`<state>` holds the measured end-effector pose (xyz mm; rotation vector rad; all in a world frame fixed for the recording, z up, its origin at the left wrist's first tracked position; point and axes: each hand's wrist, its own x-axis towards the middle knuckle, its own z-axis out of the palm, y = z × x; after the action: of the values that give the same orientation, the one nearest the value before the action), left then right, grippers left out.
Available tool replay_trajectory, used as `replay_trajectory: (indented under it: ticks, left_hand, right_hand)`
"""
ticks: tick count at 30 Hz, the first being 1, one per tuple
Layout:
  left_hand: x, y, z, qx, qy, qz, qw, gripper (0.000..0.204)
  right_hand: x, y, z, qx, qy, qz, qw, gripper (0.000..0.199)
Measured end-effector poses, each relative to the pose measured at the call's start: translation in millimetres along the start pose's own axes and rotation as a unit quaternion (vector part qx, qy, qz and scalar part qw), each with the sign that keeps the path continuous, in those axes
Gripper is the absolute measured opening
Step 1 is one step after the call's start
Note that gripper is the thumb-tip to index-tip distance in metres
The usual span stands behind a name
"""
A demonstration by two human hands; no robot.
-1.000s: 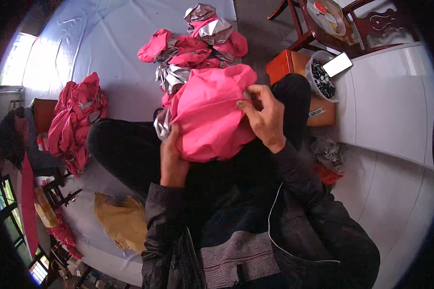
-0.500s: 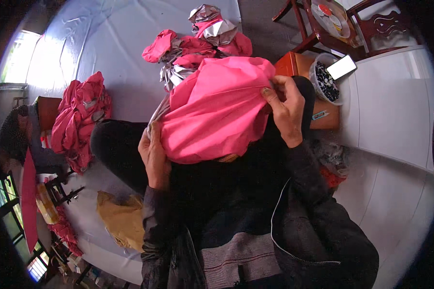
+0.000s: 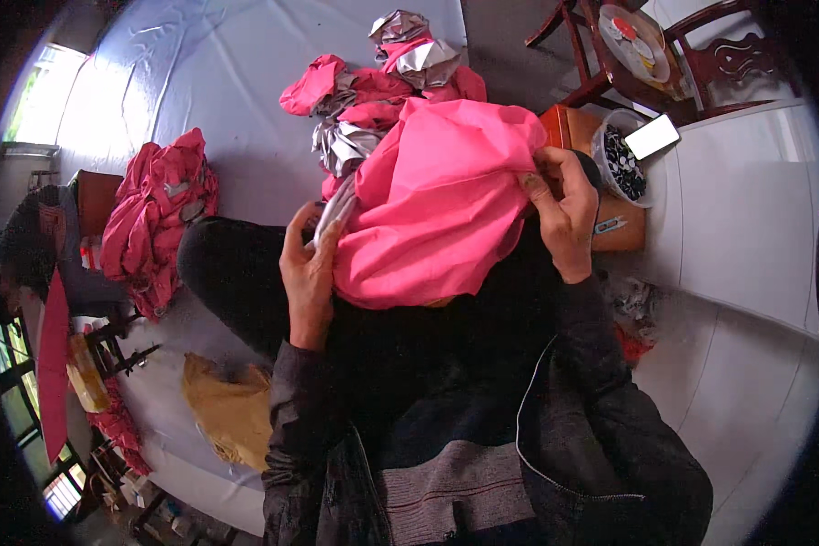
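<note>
A bright pink piece of fabric [image 3: 437, 205] with a silver-grey underside lies bunched over my lap. At its right edge, my right hand [image 3: 566, 214] pinches the cloth between thumb and fingers. On the opposite side my left hand [image 3: 309, 273] has its thumb and fingers closed around a silver fold along the fabric's edge. Just beyond, a heap of pink and silver fabric pieces [image 3: 373, 96] lies on the pale sheet, partly covered by the cloth I hold.
More pink fabric [image 3: 159, 214] is heaped at my left, with a tan cloth [image 3: 227, 409] nearer me. On my right, a brown box [image 3: 621, 238] carries a light-blue cutter [image 3: 610, 225] and a clear tub [image 3: 622, 164] of black and white pieces. A phone [image 3: 652, 136] rests by the tub; wooden chairs [image 3: 601, 68] stand beyond.
Both hands and the pink fabric have shifted slightly right in view. My left hand has moved up along the edge, and more of the silver fold shows there. The right hand keeps its pinch.
</note>
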<state>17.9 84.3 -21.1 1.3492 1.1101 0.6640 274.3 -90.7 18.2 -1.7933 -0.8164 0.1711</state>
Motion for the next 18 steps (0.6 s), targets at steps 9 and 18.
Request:
replay_trajectory:
  ticks: [9, 18]
  left_hand:
    - [6.6, -24.3, -4.4, 0.236, -0.108, 0.039, 0.965, 0.024]
    - [12.1, -12.7, -13.1, -0.060, -0.016, 0.147, 0.987, 0.026]
  right_hand:
    - [-0.9, -10.4, -10.4, 0.032, -0.072, 0.023, 0.997, 0.027]
    - [16.4, -3.8, -36.2, 0.084, 0.012, 0.045, 0.995, 0.033]
